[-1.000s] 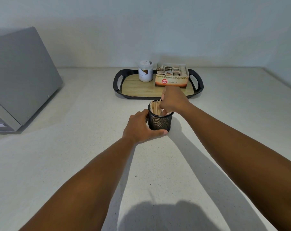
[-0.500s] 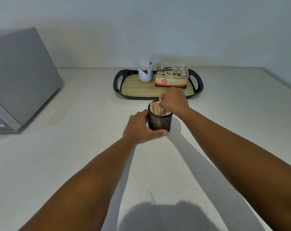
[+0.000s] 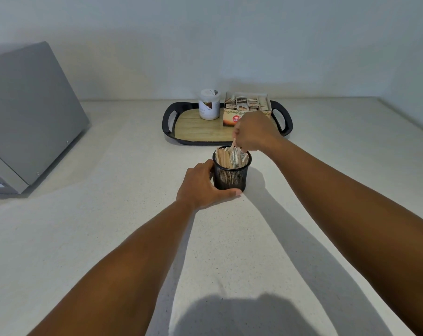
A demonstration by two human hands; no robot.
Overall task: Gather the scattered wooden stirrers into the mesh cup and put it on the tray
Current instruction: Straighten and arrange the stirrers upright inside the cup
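Head view: the mesh cup [image 3: 231,172], steadied on the counter [image 3: 123,190] by the gripping left hand [image 3: 202,185], holds most wooden stirrers [image 3: 223,158], the last pinched by the right hand [image 3: 254,132]; transfer to the tray [image 3: 195,132] is judged outstanding.

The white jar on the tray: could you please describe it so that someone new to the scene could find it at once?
At the back of the pale counter, near the wall, lies a black-rimmed tray with a wood-look base. The white jar stands upright at its back edge, just left of an open box of tea bags. It alone is round and white-lidded; the box is square-cornered.
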